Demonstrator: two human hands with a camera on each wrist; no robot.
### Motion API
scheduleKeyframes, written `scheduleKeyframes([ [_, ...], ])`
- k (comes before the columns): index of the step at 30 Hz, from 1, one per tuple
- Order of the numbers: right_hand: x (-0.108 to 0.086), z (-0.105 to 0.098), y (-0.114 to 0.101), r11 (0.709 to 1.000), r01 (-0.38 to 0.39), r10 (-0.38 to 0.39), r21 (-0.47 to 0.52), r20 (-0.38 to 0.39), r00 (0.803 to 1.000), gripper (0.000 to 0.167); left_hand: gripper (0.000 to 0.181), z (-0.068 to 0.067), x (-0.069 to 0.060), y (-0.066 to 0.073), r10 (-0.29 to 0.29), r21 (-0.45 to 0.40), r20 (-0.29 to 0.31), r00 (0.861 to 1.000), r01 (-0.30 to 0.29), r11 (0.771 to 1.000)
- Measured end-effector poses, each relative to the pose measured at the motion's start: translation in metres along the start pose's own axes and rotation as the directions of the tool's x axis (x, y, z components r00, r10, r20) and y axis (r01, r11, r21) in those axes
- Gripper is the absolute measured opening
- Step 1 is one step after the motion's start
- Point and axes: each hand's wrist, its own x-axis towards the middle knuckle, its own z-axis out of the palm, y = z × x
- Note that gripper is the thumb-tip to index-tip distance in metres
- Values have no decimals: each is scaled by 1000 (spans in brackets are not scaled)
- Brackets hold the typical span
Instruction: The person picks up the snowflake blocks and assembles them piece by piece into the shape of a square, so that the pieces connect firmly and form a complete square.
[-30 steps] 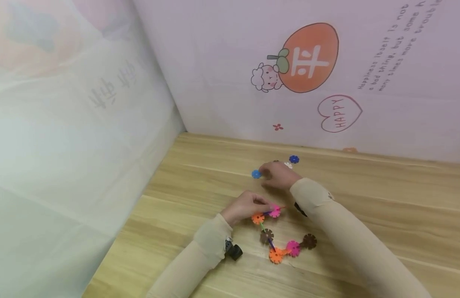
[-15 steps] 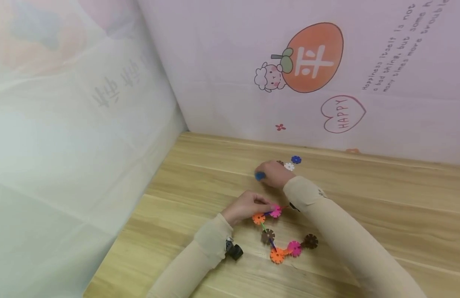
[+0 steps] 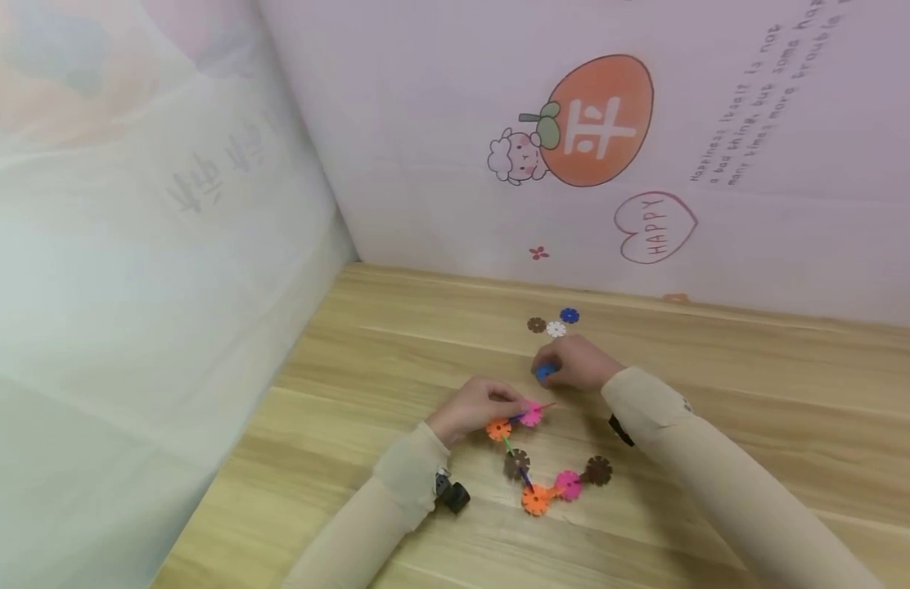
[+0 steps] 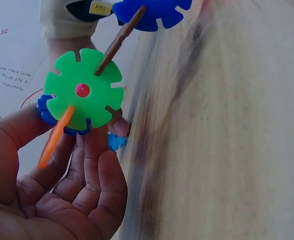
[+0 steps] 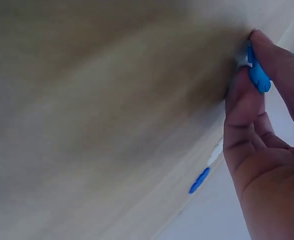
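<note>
My left hand pinches a pink notched disc at the far end of a chain of interlocking plastic discs. Down the chain come an orange disc, a brown disc and another orange disc. It ends in a second brown disc at the right. In the left wrist view a green disc faces the camera, with an orange disc slotted in edge-on. Just beyond the chain, my right hand holds a light blue disc between thumb and finger.
Behind the right hand, a brown disc, a white disc and a dark blue disc lie loose on the wooden table. Printed cloth walls border the table at the back and left.
My right hand has picked the light blue disc up from the table and carried it rightward and nearer the chain. My left hand keeps its grip on the chain, almost still.
</note>
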Motion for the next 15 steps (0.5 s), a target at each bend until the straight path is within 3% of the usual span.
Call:
scheduleKeyframes([
  [6, -28, 4, 10, 978, -95, 103, 188, -29, 994, 22, 19, 1, 2, -1, 5, 22, -4, 1000, -5, 1000],
  [9, -40, 7, 12, 945, -134, 145, 299, -16, 989, 25, 20, 1, 2, -1, 0, 33, -6, 1000, 0, 999],
  [15, -61, 10, 14, 770, -229, 231, 596, 75, 970, 30, 20, 1, 2, 0, -16, 12, -15, 1000, 16, 1000],
])
